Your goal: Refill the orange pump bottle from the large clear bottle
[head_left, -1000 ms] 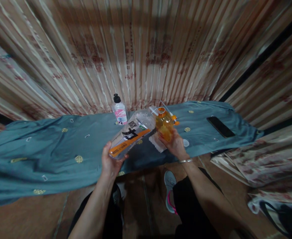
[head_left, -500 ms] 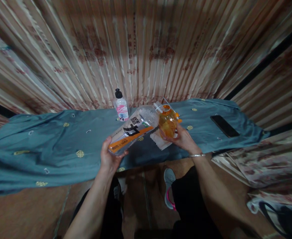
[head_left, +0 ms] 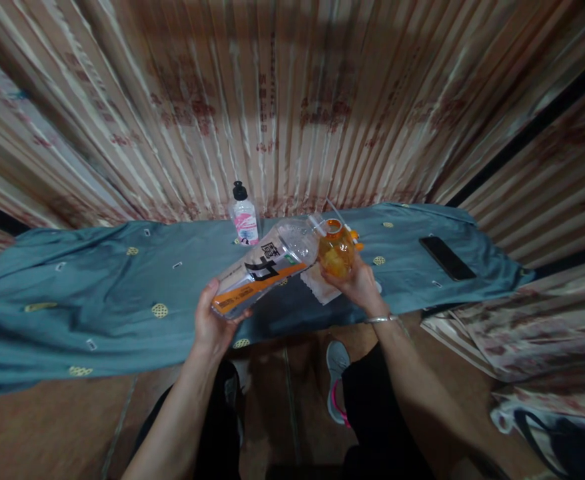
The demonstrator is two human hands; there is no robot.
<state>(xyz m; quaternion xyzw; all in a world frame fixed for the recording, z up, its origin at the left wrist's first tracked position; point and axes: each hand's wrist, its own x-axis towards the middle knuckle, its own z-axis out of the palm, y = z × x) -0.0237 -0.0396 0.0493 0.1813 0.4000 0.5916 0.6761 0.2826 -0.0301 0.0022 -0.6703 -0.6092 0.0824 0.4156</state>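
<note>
My left hand (head_left: pixel 213 320) grips the base of a large clear plastic bottle (head_left: pixel 265 268) with an orange and black label. The bottle is tipped almost level, its neck against the open mouth of a small orange bottle (head_left: pixel 336 251). My right hand (head_left: pixel 357 283) holds that orange bottle from below, above the blue-grey cloth (head_left: pixel 122 293). A white folded tissue (head_left: pixel 317 287) lies on the cloth under the two bottles.
A small clear bottle with a black cap and pink label (head_left: pixel 243 217) stands at the back by the curtain (head_left: pixel 292 100). A black phone (head_left: pixel 446 258) lies on the cloth at the right. My grey and pink shoe (head_left: pixel 336 380) is on the floor below.
The large bottle has tilted slightly lower at its base. The orange bottle and my right hand have shifted a little; both bottles stay mouth to mouth.
</note>
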